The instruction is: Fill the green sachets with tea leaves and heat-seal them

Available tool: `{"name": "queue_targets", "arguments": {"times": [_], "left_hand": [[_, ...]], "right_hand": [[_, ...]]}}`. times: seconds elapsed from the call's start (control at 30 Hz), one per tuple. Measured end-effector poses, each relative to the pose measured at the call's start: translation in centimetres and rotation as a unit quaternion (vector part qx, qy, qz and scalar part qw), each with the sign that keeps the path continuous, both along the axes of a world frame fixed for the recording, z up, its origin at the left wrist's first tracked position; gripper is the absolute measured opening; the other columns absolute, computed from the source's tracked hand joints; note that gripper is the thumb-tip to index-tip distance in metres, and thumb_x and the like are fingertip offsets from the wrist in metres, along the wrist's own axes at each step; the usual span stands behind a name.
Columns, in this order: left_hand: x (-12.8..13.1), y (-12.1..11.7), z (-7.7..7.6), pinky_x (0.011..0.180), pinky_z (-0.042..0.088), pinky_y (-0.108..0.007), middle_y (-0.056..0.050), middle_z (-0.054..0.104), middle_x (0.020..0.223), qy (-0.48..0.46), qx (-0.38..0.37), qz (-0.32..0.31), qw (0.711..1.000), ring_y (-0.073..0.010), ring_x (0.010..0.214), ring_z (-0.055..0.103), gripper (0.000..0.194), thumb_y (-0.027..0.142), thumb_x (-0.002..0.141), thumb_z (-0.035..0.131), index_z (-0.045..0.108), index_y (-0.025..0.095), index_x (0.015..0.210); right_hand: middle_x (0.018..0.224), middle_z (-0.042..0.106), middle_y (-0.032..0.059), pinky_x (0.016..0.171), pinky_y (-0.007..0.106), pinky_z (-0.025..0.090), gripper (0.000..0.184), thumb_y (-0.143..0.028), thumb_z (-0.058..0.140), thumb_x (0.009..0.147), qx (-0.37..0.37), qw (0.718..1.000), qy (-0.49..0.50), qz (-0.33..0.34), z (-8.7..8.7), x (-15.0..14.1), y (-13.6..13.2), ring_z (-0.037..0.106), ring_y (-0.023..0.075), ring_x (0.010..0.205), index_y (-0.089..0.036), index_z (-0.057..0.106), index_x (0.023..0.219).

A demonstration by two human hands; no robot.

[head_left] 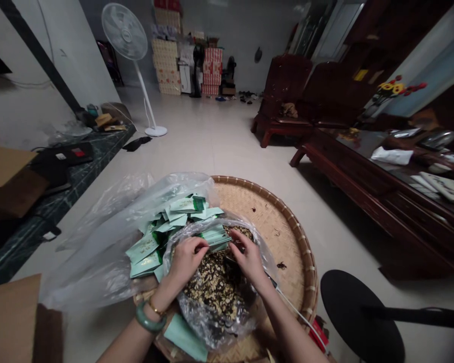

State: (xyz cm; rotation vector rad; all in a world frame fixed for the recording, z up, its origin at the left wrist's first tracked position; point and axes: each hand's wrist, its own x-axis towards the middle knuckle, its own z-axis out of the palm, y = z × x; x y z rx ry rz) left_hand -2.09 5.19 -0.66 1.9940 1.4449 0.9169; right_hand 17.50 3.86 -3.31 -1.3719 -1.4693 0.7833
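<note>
Holding green packets (215, 235) between left hand (188, 256) and right hand (248, 258); clear bag (197, 317) contains dried flakes (212, 287)

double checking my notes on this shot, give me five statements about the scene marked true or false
1. The left hand and right hand are at opposite ends of a stack of mint-green packets. True.
2. The green bangle is on the right wrist. False: it is on the left wrist.
3. The woven bamboo tray is square. False: it is round.
4. A clear plastic bag of dried mix sits on the tray. True.
5. The white pedestal fan lies on its side. False: it stands upright.
</note>
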Motion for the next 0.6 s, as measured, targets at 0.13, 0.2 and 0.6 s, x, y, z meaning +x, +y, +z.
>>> {"name": "queue_targets", "arguments": {"times": [0.13,0.2,0.6], "left_hand": [[0.8,-0.4,0.8,0.053,0.043,-0.024,-0.001,0.066,0.060,-0.176,-0.155,0.043,0.971,-0.0149,0.055,0.058,0.010,0.027,0.067,0.069,0.067,0.017,0.067],[1.4,-0.7,1.0,0.052,0.043,-0.022,-0.001,0.065,0.057,-0.245,-0.206,0.052,0.946,-0.0136,0.052,0.057,0.015,0.029,0.060,0.073,0.066,0.016,0.062],[2.4,-2.0,0.7,0.050,0.041,-0.018,0.002,0.062,0.056,-0.378,-0.318,0.065,0.867,-0.0090,0.051,0.054,0.029,0.034,0.053,0.080,0.063,0.013,0.065]], "right_hand": [[0.108,0.070,0.0118,0.091,0.042,0.051,0.027,-0.022,0.054,0.087,0.121,0.989,-0.080,-0.035,1.5,-0.1,-0.9,0.064,0.0244,0.101,-0.020,0.068,0.111],[0.109,0.069,0.0125,0.091,0.043,0.051,0.031,-0.021,0.052,0.089,0.166,0.980,-0.103,-0.043,1.7,-0.3,-1.2,0.064,0.0247,0.103,-0.021,0.065,0.117],[0.108,0.066,0.0131,0.084,0.038,0.053,0.020,-0.020,0.052,0.090,0.235,0.959,-0.146,-0.058,1.5,0.0,-2.0,0.063,0.0223,0.100,-0.020,0.069,0.101]]}}
